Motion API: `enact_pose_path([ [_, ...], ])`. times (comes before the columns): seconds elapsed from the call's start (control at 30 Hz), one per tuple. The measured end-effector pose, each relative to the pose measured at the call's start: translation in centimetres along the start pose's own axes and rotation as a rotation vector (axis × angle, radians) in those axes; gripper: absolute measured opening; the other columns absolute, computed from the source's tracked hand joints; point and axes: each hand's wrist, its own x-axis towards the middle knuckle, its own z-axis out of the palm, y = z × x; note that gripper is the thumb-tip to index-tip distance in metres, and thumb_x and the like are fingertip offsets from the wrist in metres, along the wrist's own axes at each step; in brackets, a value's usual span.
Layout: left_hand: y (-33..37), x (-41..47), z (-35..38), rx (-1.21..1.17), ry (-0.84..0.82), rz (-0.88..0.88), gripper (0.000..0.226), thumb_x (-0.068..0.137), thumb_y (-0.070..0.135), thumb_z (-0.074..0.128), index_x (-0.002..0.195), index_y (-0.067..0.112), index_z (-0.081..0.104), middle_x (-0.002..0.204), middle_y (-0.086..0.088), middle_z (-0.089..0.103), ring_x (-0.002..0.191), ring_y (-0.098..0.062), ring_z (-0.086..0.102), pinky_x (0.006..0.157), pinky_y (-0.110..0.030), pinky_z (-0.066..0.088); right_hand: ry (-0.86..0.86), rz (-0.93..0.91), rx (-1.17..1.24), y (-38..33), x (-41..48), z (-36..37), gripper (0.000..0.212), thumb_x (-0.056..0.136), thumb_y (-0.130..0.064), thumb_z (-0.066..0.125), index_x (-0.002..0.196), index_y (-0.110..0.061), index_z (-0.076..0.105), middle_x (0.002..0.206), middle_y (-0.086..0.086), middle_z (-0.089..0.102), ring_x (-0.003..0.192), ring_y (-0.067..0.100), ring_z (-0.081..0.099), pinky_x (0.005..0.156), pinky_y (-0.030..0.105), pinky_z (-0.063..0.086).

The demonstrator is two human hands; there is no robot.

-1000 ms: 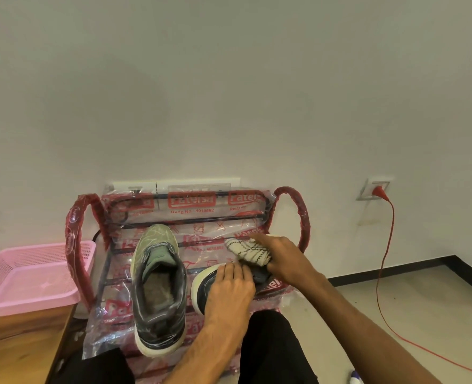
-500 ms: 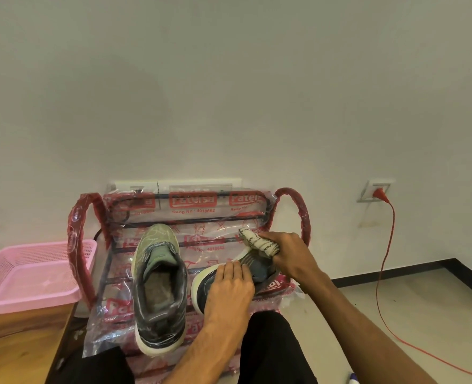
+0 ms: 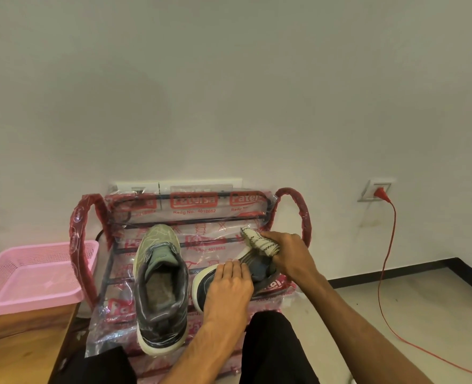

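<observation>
Dark shoe point(image 3: 258, 268) lies on its side on the plastic-wrapped rack point(image 3: 294, 207), just right of the green shoe point(image 3: 160, 286). In the head view, the left hand point(image 3: 229, 286) presses on it, fingers straight and close together. The right hand point(image 3: 290, 253) grips a white cloth point(image 3: 257, 241) in curled fingers. Since a second ago the cloth has slid up and right along the shoe, while the left hand has stayed put.

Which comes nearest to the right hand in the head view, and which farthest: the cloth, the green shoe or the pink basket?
1. cloth: in the grip of the right hand.
2. green shoe: on the rack, to the hand's left.
3. pink basket: far left, on the wooden table.
</observation>
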Motion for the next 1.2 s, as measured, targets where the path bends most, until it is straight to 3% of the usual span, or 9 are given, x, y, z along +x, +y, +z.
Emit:
enact_pose_path([
  [0.17, -0.1, 0.3, -0.1, 0.018, 0.010, -0.012, 0.082, 0.083, 0.003, 0.063, 0.149, -0.002, 0.015, 0.155, -0.022, 0.022, 0.146, -0.032, 0.016, 0.120, -0.043, 0.010, -0.030, -0.065, 0.171, -1.6, -0.8, 0.7, 0.041, 0.080, -0.006, 0.073, 0.118, -0.021, 0.069, 0.111, -0.009, 0.068, 0.098, 0.006, 0.063, 0.080, 0.013, 0.050],
  [0.27, 0.1, 0.3, -0.1, 0.022, 0.011, -0.012, 0.077, 0.084, 0.003, 0.061, 0.148, -0.003, 0.019, 0.153, -0.023, 0.026, 0.145, -0.032, 0.018, 0.120, -0.043, 0.010, -0.079, -0.099, 0.221, -1.7, -1.4, 1.2, 0.041, 0.079, -0.005, 0.074, 0.116, -0.022, 0.071, 0.109, -0.003, 0.072, 0.099, 0.006, 0.064, 0.085, 0.018, 0.053],
  [0.33, 0.1, 0.1, -0.1, 0.013, 0.006, -0.011, 0.078, 0.085, 0.002, 0.061, 0.149, -0.002, 0.016, 0.155, -0.023, 0.023, 0.145, -0.032, 0.016, 0.120, -0.043, 0.009, -0.037, -0.137, 0.147, -1.1, -1.3, 0.8, 0.041, 0.079, -0.007, 0.075, 0.118, -0.020, 0.069, 0.113, -0.002, 0.070, 0.101, 0.005, 0.062, 0.083, 0.010, 0.048],
  [0.47, 0.1, 0.0, -0.3, -0.003, 0.005, -0.001, 0.084, 0.087, 0.002, 0.060, 0.152, 0.001, 0.008, 0.158, -0.021, 0.014, 0.147, -0.032, 0.010, 0.121, -0.043, 0.007, 0.015, -0.004, -0.003, 0.3, -0.2, -0.1, 0.047, 0.084, -0.011, 0.069, 0.129, -0.024, 0.061, 0.120, 0.003, 0.068, 0.107, 0.018, 0.063, 0.088, 0.030, 0.054],
  [0.7, -0.6, -1.3, -0.6, 0.001, 0.076, -0.068, 0.082, 0.089, 0.008, 0.060, 0.151, 0.003, 0.006, 0.156, -0.021, 0.017, 0.145, -0.034, 0.016, 0.120, -0.043, 0.013, 0.224, 0.083, 0.023, -0.2, 0.7, -0.6, 0.044, 0.088, -0.019, 0.068, 0.131, -0.021, 0.059, 0.123, 0.004, 0.066, 0.105, 0.023, 0.064, 0.086, 0.037, 0.054],
  [0.9, -2.5, -3.2, -1.4, -0.083, 0.150, -0.099, 0.078, 0.086, 0.002, 0.058, 0.149, 0.007, 0.013, 0.154, -0.012, 0.022, 0.143, -0.025, 0.023, 0.117, -0.033, 0.023, 0.069, 0.035, 0.019, -0.4, -0.2, 0.4, 0.051, 0.083, -0.007, 0.069, 0.131, -0.023, 0.059, 0.129, 0.001, 0.063, 0.115, 0.021, 0.059, 0.090, 0.033, 0.052],
  [1.0, -3.2, -3.9, -1.8, -0.127, 0.170, -0.035, 0.062, 0.087, -0.003, 0.055, 0.142, 0.015, 0.032, 0.153, -0.008, 0.024, 0.140, -0.023, 0.027, 0.108, -0.031, 0.035, 0.047, 0.012, 0.057, -0.5, -0.9, 1.0, 0.049, 0.083, -0.006, 0.069, 0.128, -0.023, 0.062, 0.129, 0.001, 0.063, 0.119, 0.021, 0.057, 0.093, 0.031, 0.049],
  [1.13, -2.8, -4.3, -1.7, -0.075, 0.155, 0.038, 0.051, 0.090, -0.005, 0.051, 0.138, 0.009, 0.041, 0.157, -0.016, 0.018, 0.145, -0.028, 0.018, 0.115, -0.034, 0.023, 0.058, 0.027, 0.176, -1.6, -1.1, 0.7, 0.048, 0.082, 0.001, 0.065, 0.125, -0.021, 0.065, 0.125, 0.003, 0.065, 0.117, 0.019, 0.057, 0.093, 0.025, 0.047],
  [1.2, -2.4, -4.2, -1.3, -0.027, 0.155, 0.061, 0.051, 0.084, -0.004, 0.061, 0.133, 0.005, 0.048, 0.151, -0.024, 0.028, 0.142, -0.034, 0.027, 0.115, -0.039, 0.025, 0.025, -0.041, 0.199, -2.5, -1.3, 0.3, 0.047, 0.081, 0.004, 0.063, 0.121, -0.021, 0.067, 0.121, 0.002, 0.067, 0.114, 0.016, 0.059, 0.097, 0.026, 0.048],
])
